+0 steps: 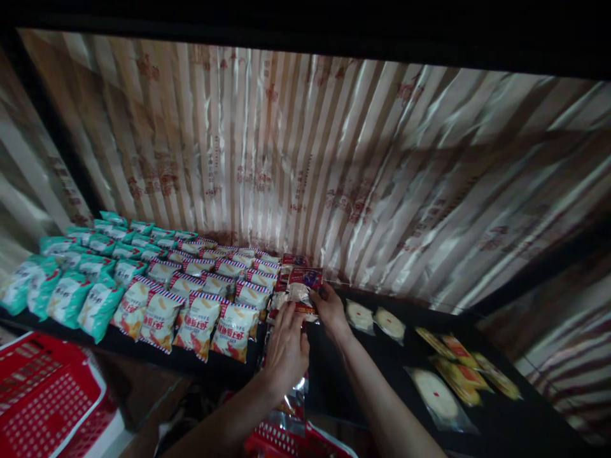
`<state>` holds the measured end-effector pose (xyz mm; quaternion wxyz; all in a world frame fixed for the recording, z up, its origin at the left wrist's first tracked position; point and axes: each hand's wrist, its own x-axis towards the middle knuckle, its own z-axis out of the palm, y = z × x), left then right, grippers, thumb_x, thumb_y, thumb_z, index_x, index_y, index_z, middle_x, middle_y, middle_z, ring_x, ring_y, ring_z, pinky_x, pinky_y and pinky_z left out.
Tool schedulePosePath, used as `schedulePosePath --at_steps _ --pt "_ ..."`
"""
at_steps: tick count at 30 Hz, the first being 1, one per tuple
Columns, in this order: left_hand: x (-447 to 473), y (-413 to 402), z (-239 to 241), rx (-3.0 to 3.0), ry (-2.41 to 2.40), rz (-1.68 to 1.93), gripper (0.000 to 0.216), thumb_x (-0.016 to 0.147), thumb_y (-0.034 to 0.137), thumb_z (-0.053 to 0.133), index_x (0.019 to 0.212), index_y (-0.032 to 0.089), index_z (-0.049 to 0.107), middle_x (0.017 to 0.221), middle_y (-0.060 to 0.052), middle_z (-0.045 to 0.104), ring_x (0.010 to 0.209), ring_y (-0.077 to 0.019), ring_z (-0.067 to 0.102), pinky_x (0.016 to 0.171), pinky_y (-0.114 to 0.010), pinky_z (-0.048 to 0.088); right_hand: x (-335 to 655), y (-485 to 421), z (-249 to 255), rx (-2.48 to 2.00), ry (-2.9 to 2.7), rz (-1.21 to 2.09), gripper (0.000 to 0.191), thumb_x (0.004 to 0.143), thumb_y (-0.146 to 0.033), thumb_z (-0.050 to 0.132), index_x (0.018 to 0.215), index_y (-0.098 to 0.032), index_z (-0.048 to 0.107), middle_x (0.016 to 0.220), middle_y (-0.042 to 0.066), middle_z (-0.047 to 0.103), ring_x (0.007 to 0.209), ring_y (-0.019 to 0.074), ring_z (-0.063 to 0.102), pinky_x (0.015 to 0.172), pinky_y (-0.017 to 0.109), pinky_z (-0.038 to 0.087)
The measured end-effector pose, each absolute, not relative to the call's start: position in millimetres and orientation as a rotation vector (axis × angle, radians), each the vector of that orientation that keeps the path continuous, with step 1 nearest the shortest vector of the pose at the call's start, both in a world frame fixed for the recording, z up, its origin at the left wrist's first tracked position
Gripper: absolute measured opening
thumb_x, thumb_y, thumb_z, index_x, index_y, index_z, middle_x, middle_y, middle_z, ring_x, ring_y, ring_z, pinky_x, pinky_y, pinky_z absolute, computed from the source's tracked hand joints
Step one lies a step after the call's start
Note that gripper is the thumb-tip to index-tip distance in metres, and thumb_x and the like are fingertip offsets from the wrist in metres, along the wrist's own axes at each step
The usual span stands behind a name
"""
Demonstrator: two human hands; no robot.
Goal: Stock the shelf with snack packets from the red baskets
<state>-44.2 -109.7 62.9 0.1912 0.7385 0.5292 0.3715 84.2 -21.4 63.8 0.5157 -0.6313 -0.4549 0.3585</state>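
Note:
A dark red snack packet (303,286) with a pale lower part lies at the back of the black shelf, among similar packets. My right hand (330,313) grips its right edge, thumb and fingers around the side. My left hand (287,346) lies flat over the packets just in front, with its fingers stretched out and the tips touching the near left edge. Another dark red packet (293,259) shows behind. Below my left hand, shiny packets (292,407) run toward the shelf's front edge, partly hidden by my hand and forearm.
Left of my hands stand rows of white and orange snack bags (198,324), then teal bags (71,299). Clear-wrapped round pale cakes (390,323) and yellow packets (461,375) lie right. Red baskets (48,394) stand below; a striped foil sheet (286,159) hangs behind.

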Motion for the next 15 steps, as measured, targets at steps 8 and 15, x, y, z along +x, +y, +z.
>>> schedulePosePath --at_steps 8,15 --pt "-43.9 -87.1 51.7 2.147 1.557 0.993 0.047 0.077 0.009 0.042 0.124 0.009 0.048 0.136 -0.015 0.045 0.134 -0.0272 0.027 0.109 -0.047 0.030 77.4 2.1 57.3 -1.668 -1.293 0.737 0.051 0.071 -0.029 0.054 0.119 -0.014 0.053 0.087 0.006 0.069 0.076 0.0198 0.063 0.069 0.030 0.048" --pt "-43.4 -83.0 46.0 2.137 1.586 0.957 0.047 0.078 0.008 0.040 0.125 0.009 0.047 0.135 -0.016 0.045 0.133 -0.0270 0.029 0.109 -0.046 0.031 74.0 4.7 58.0 -1.743 -1.437 0.547 0.056 0.073 -0.022 0.052 0.128 -0.015 0.044 0.104 0.008 0.067 0.093 0.0200 0.062 0.085 0.030 0.044"
